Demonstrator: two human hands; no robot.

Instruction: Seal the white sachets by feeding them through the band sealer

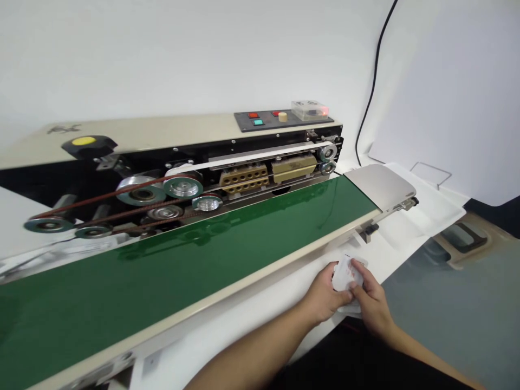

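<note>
A small stack of white packets (346, 275) with faint reddish print is held between both hands, below the near edge of the green conveyor belt (244, 244). My left hand (324, 295) grips the packets from the left, its thumb along their lower edge. From the right, my right hand (372, 300) closes on them with thumb and fingers. How many packets there are, and what is inside them, I cannot tell. Behind the belt stands a band sealing machine (162, 132) with metal rollers, a white band and reddish-brown belts.
Red and green switches and a knob sit on the control panel (266, 120). At the belt's right end is a grey metal plate (379, 187). A white tray (430, 222) lies beyond it. A black cable (376, 76) hangs along the white backdrop.
</note>
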